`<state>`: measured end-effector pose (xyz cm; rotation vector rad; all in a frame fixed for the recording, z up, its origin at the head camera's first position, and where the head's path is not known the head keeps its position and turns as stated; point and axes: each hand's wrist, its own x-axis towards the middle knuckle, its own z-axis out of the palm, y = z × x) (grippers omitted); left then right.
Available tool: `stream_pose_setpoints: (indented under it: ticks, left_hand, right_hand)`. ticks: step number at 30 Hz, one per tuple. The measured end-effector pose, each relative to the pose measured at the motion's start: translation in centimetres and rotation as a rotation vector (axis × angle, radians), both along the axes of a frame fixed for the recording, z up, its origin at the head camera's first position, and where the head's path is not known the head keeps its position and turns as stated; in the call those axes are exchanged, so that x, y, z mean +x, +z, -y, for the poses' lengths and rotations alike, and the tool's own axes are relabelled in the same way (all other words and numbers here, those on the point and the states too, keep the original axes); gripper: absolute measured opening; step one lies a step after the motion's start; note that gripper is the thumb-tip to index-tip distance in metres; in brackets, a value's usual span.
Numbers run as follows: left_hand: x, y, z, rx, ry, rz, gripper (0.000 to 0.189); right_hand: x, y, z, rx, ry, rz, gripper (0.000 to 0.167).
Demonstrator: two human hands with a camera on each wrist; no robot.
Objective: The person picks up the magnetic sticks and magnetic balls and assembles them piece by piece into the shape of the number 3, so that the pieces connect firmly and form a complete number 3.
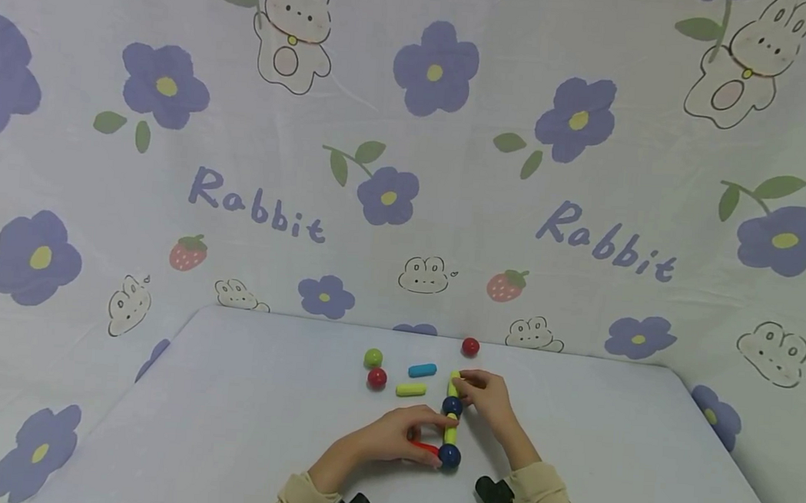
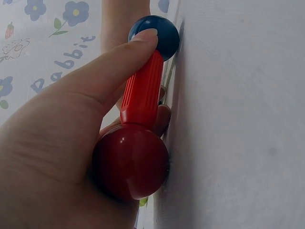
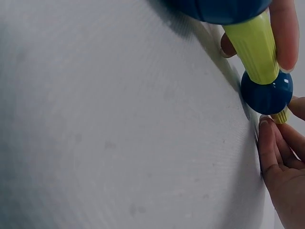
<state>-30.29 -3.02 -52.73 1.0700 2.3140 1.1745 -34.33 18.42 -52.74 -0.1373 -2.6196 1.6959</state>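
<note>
A chain of balls and ribbed rods lies on the table. My left hand point(image 1: 392, 435) holds its near end, the thumb on the near blue ball point(image 1: 450, 457) and fingers by the yellow-green rod point(image 1: 450, 433). From that ball a red rod point(image 2: 141, 95) runs to a dark red ball point(image 2: 131, 162) beneath the left palm, hidden in the head view. Beyond the yellow-green rod comes a second blue ball point(image 3: 267, 93). My right hand point(image 1: 492, 401) pinches another yellow-green rod point(image 1: 454, 377) at the far end, against that second ball.
Left of the chain lie a loose blue rod point(image 1: 422, 370) and a yellow-green rod point(image 1: 411, 390). Further left are a green ball point(image 1: 372, 358) and a red ball point(image 1: 377, 378). Another red ball point(image 1: 470, 347) sits near the back edge of the white table point(image 1: 241, 403), before a patterned cloth point(image 1: 475, 210).
</note>
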Motion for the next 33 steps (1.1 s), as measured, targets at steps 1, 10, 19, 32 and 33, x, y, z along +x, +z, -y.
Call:
stream_pose_setpoints:
  ticks: [1,10,19,32,33]
  left_hand:
    - [0.0,0.0,0.0,0.000,0.000,-0.003,0.055]
    - [-0.3,-0.4,0.0,-0.010,0.000,-0.024,0.055]
    - [-0.4,-0.5,-0.1,-0.001,0.011,-0.005,0.056]
    - [-0.4,-0.6,0.0,-0.003,0.004,-0.027,0.057]
    - [-0.4,-0.6,0.0,-0.002,0.003,-0.027,0.057]
  right_hand:
    - [0.0,-0.1,0.0,0.002,0.001,-0.002,0.037]
    - [-0.2,-0.3,0.0,-0.038,0.000,-0.038,0.035]
    - [-0.7,-0.4,0.0,0.015,-0.127,-0.159,0.034]
    - [-1.8,-1.1,-1.0,0.025,-0.080,-0.231,0.055]
    - [-1.9,-1.1,-1.0,0.048,-0.080,-0.249,0.055]
